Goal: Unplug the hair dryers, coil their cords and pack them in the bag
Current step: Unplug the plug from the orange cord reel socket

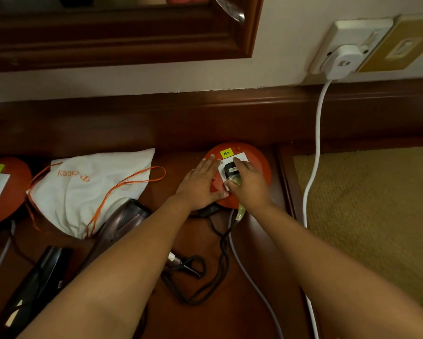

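I log these: dark wooden mirror frame [122, 42] on the cream wall; white wall socket [352, 35] with a white adapter [342, 61] plugged in, its white cable [317, 143] hanging down; a brass-coloured plate [401, 44] just beside; woven tan mat [364, 204] at right.

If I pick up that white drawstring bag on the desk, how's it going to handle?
The white drawstring bag will probably sag and fold, since its cloth lies creased and slumped. It looks flat, so likely light. Its loose orange drawstring trails over the wooden desk and may snag the brown hair dryer beside it.
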Available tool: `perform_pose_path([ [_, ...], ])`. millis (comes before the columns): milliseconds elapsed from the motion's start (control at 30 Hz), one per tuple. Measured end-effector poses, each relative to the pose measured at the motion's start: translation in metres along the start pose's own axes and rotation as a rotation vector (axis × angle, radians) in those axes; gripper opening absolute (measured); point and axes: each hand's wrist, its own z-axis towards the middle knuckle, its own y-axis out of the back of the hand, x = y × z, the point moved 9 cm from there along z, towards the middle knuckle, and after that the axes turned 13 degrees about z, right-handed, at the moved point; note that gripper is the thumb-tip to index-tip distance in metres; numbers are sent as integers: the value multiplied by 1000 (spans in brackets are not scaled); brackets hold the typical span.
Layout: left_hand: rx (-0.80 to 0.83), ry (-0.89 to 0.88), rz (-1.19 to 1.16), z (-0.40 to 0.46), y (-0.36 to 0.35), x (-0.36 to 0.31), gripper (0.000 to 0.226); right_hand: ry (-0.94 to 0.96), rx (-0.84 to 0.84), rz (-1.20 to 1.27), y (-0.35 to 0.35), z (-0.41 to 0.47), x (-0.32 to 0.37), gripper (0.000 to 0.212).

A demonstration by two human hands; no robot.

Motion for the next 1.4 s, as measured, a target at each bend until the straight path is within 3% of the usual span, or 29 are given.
perform_pose_path([
  [900,4,-10,-71,0,-8,7,99,-92,-133,-149,9,5,-1,59],
  [1400,3,-11,-60,0,-8,6,99,-63,-201,-75,11,-1,-1,57],
])
